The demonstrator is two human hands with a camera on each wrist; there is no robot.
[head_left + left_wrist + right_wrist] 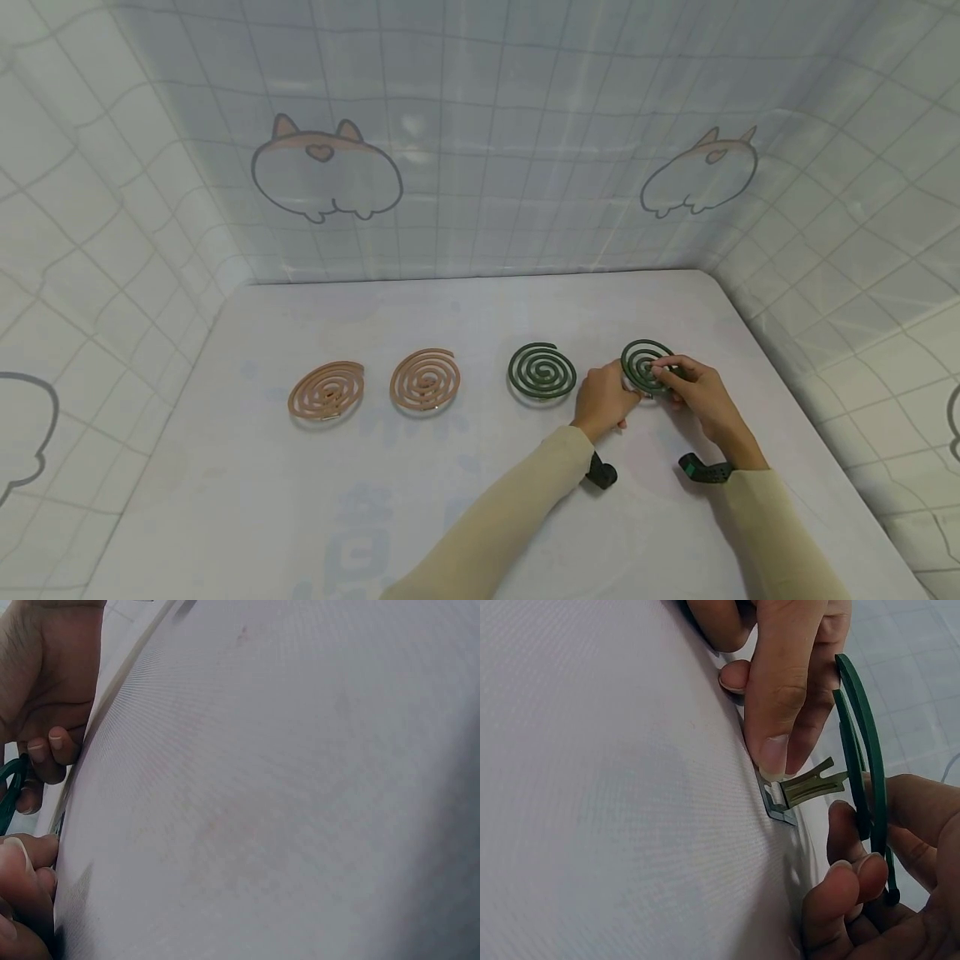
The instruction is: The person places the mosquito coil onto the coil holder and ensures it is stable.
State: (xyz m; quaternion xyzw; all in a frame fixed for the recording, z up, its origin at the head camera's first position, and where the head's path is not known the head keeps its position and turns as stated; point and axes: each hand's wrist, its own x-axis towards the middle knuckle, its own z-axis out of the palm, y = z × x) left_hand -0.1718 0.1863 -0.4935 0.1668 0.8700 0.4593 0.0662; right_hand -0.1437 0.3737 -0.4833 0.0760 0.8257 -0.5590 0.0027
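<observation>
At the right of the table, my right hand [703,400] pinches a green mosquito coil [637,367], held tilted above the surface. My left hand [602,402] is low beside it, its thumb and fingers gripping a small metal coil stand [781,796] at the tabletop. In the right wrist view the stand's forked prong points up toward the coil; whether they touch I cannot tell. Only a strip of the coil shows in the left wrist view. A second green mosquito coil [542,372] stands just left of my left hand, slightly raised.
Two brown mosquito coils [327,390] [425,379] sit farther left in the same row, raised on small stands. The white table [450,533] is bordered by grid-patterned curtains [480,167] at the back and sides. Black straps [705,469] sit at my wrists.
</observation>
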